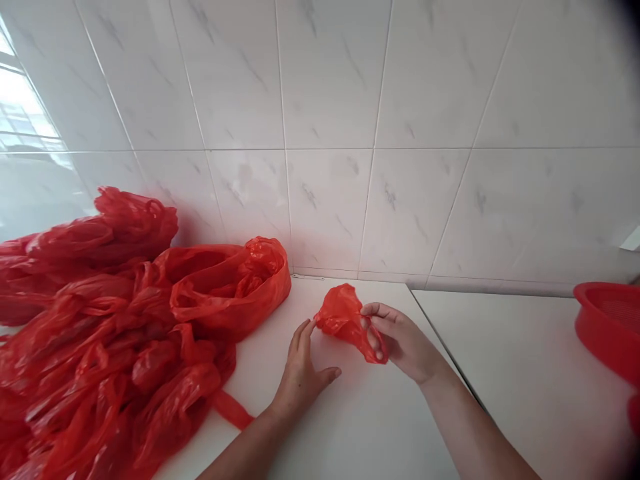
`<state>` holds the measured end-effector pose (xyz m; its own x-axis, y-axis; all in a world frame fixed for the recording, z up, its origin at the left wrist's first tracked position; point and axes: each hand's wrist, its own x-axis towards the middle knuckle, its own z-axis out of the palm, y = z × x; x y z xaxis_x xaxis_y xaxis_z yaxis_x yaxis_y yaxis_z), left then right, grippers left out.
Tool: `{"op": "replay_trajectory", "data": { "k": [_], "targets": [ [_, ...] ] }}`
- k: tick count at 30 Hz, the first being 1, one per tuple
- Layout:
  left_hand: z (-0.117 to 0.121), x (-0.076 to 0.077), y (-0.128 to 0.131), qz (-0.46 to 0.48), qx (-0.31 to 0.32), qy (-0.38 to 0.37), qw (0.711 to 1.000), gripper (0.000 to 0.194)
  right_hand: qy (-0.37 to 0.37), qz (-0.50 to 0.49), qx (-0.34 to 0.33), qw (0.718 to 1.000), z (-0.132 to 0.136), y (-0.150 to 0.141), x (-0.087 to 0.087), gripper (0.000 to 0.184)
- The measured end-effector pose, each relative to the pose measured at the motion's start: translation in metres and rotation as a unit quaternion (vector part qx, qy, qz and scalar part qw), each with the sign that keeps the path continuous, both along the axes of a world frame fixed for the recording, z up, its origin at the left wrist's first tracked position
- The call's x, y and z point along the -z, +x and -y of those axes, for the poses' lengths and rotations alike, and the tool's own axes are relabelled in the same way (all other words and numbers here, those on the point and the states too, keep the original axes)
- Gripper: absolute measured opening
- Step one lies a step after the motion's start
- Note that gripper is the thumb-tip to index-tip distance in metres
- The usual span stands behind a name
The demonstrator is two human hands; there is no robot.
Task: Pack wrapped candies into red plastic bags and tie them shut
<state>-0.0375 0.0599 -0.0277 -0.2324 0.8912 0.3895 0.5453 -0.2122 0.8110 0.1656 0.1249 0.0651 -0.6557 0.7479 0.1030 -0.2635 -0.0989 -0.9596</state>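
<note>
A small crumpled red plastic bag (341, 312) is held just above the white tabletop, in the middle of the view. My right hand (395, 337) pinches its right end between thumb and fingers, and part of the film hangs around the fingertips. At the bag's left side is my left hand (304, 373), thumb spread away from the fingers. Its fingertips reach the bag's left edge; whether they press on it I cannot make out. A big heap of crumpled red plastic bags (115, 360) fills the left side.
Behind the table (320, 440) rises a white marbled tile wall (330, 200). A dark seam (445, 347) crosses the surface to the right of my right hand. At the right edge stands a red plastic basket (605, 333). Window light enters at the upper left.
</note>
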Motion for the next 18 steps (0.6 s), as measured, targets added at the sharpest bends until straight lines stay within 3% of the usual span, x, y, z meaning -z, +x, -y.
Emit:
{"op": "replay_trajectory", "data": {
  "k": [3,6,9,14,17,18],
  "targets": [
    [0.004,-0.006,0.003,0.057,0.001,0.042,0.997,0.092,0.003,0.012,-0.058,0.998,0.009,0.007,-0.015,0.017],
    [0.007,-0.014,0.004,0.163,0.004,0.021,0.986,0.054,0.021,0.047,-0.054,0.997,0.007,0.016,-0.020,0.027],
    [0.005,-0.018,0.000,0.207,-0.003,-0.006,0.978,0.024,0.022,0.063,0.016,0.998,-0.001,0.028,-0.021,0.033],
    [0.002,-0.017,-0.006,0.199,-0.088,0.016,0.976,0.026,0.019,0.027,0.176,0.984,-0.012,0.051,-0.027,0.030],
    [0.006,-0.020,-0.001,0.173,-0.099,0.037,0.979,0.021,0.077,0.081,0.229,0.967,-0.008,0.057,-0.037,0.030],
    [0.008,-0.022,0.001,0.166,-0.096,0.042,0.981,0.017,0.120,0.125,0.261,0.950,-0.004,0.056,-0.042,0.030]
  ]
}}
